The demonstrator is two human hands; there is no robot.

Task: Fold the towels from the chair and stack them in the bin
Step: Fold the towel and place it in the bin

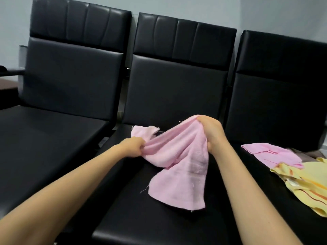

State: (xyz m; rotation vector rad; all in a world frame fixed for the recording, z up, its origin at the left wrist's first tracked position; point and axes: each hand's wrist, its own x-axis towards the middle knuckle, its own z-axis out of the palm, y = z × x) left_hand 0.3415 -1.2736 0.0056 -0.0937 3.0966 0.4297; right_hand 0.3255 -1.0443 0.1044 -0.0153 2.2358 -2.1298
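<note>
A pink towel (178, 161) hangs crumpled above the middle black chair seat (134, 218). My left hand (132, 146) grips one bunched part of it at the left. Higher and to the right, my right hand (210, 131) grips another part, so the cloth stretches between the two hands and its loose end droops onto the seat. On the right chair seat lies a second pink towel (272, 154), with a yellow towel with orange stripes (304, 184) partly over its near end. No bin is in view.
Three black padded chairs stand side by side against a grey wall; the left chair seat (44, 138) holds nothing. A brownish cloth (307, 155) peeks out behind the towels on the right chair. A dark armrest (10, 72) shows at the far left.
</note>
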